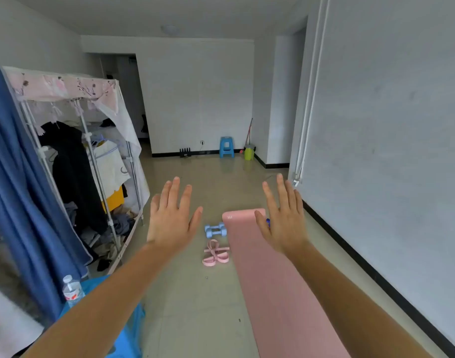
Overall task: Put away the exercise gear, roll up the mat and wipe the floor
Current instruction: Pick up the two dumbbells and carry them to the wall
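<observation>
The left hand (173,220) and the right hand (285,223) are raised with straight, spread fingers and hold nothing, while on the floor below lies the unrolled long pink foam mat (272,285), with the light blue dumbbells (215,229) and the pink looped elastic band (216,253) just beside its left edge.

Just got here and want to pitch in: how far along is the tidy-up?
Nothing looks done yet. The mat lies flat, the dumbbells and stretch band sit on the floor beside it. Left hand and right hand are open, holding nothing. Gear, rolling and wiping all remain.
</observation>
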